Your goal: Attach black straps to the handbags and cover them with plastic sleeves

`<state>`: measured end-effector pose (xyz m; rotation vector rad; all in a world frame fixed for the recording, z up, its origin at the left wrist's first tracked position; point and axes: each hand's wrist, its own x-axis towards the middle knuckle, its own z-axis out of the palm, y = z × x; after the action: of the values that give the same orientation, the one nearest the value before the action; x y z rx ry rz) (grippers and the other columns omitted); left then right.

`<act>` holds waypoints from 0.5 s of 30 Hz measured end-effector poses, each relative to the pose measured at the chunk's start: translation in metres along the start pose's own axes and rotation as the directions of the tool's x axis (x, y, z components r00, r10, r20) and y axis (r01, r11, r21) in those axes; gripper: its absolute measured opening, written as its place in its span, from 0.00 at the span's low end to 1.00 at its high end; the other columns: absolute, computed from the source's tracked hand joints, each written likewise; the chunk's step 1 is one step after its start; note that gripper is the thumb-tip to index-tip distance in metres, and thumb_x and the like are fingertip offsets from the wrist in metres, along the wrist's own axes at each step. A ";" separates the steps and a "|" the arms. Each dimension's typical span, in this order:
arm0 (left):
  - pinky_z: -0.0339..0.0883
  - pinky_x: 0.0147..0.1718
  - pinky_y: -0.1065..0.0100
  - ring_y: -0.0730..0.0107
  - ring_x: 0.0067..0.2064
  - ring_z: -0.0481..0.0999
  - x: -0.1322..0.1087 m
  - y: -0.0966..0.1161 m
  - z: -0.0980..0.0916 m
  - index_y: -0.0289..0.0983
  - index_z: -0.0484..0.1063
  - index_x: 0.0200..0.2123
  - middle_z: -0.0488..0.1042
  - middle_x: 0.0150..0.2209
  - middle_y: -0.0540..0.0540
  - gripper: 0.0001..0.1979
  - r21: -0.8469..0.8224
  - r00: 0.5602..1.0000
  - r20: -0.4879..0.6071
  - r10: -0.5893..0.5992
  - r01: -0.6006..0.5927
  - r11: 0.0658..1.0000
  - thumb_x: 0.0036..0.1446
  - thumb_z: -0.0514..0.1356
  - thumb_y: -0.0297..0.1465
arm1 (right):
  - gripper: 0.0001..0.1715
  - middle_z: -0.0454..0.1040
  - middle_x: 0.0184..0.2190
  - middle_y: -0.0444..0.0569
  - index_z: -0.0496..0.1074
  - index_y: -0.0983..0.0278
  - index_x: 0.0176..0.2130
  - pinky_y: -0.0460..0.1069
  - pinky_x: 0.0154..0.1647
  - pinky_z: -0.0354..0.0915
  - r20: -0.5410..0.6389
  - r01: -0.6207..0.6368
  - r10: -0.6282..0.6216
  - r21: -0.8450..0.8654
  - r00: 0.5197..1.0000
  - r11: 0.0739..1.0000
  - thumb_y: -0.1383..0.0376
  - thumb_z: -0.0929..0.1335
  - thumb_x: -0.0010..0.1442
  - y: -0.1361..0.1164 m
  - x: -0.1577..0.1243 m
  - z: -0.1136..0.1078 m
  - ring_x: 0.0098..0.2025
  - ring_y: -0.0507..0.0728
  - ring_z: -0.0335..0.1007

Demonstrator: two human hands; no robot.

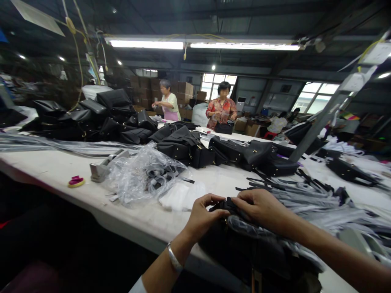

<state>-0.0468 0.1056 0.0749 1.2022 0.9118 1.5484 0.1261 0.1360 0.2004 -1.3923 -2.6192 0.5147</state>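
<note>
Here my left hand (205, 215) and right hand (261, 206) pinch, fingers nearly closed, on the black bag (233, 250), its long axis slanting far left to near right.

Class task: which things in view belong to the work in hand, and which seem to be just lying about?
In hand:
- black part, between left hand and right hand
- black bag below

Seemingly lying about:
- crumpled clear plastic
- yellow-and-pink object
- wrapped straps
</note>
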 end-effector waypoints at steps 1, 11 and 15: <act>0.69 0.46 0.63 0.58 0.43 0.77 -0.001 0.000 0.002 0.36 0.82 0.38 0.81 0.38 0.44 0.14 0.030 1.000 -0.012 0.014 -0.013 0.999 0.44 0.74 0.27 | 0.27 0.66 0.17 0.44 0.65 0.64 0.20 0.48 0.25 0.50 0.005 0.013 -0.013 -0.023 1.000 1.000 0.53 0.60 0.65 -0.001 0.002 0.000 0.22 0.52 0.59; 0.71 0.47 0.61 0.56 0.44 0.79 -0.006 0.004 0.006 0.38 0.82 0.37 0.82 0.39 0.44 0.13 0.220 0.998 -0.035 0.052 -0.043 0.975 0.45 0.73 0.30 | 0.22 0.66 0.15 0.44 0.74 0.66 0.22 0.46 0.20 0.48 0.218 0.098 -0.063 -0.155 0.974 0.983 0.59 0.62 0.61 -0.012 0.011 -0.013 0.19 0.50 0.56; 0.74 0.46 0.55 0.51 0.43 0.80 -0.011 -0.009 -0.001 0.41 0.81 0.37 0.82 0.38 0.45 0.17 0.433 0.996 -0.035 0.077 -0.055 0.900 0.45 0.70 0.44 | 0.17 0.73 0.20 0.46 0.78 0.66 0.27 0.47 0.21 0.50 0.194 0.066 -0.032 -0.174 0.981 0.982 0.58 0.66 0.58 -0.017 0.009 -0.015 0.22 0.52 0.60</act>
<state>-0.0447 0.0972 0.0636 1.5217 1.3092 1.4775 0.1121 0.1378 0.2203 -1.3863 -2.9104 0.4338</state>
